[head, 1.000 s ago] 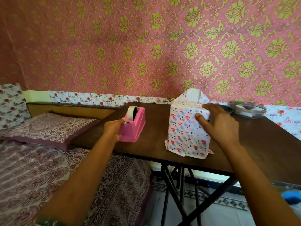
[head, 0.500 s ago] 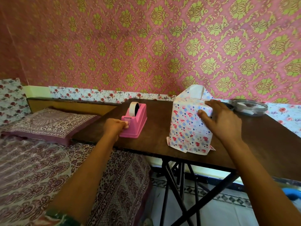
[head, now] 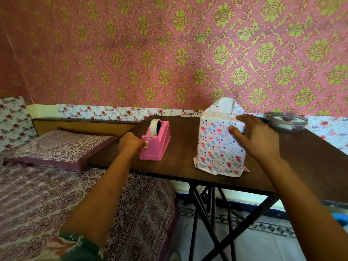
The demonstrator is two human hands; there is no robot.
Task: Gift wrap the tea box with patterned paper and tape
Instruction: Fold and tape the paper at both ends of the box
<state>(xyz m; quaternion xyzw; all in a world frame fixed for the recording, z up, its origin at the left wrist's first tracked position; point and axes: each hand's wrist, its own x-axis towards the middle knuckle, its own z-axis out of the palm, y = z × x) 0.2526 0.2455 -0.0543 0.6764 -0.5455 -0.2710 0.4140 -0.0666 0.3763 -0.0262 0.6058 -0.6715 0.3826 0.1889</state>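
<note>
Dark brown wooden folding table on black crossed metal legs carries everything. Biggest item on it is the upright tea box wrapped in white paper with pink hearts and blue squares, standing near the front edge, right of centre; top flaps poke up unsealed, with the white underside of the paper showing, and paper flares out at the base, so the ends look unfinished. Right hand lies spread on the box's upper right side, thumb on the front face, pressing the paper down. Left of the box and apart from it sits the pink plastic tape dispenser, holding a cream tape roll upright in its slot. Left hand is curled at the dispenser's near end with fingertips pinched at the cutter, likely on the tape end, though the strip itself is too small to make out. Step judged: pulling tape for the fold the right hand pins. Next move needs a clean tear and the fold kept flat meanwhile. Far right, a shallow clear round dish holds something white, unclear what.
</note>
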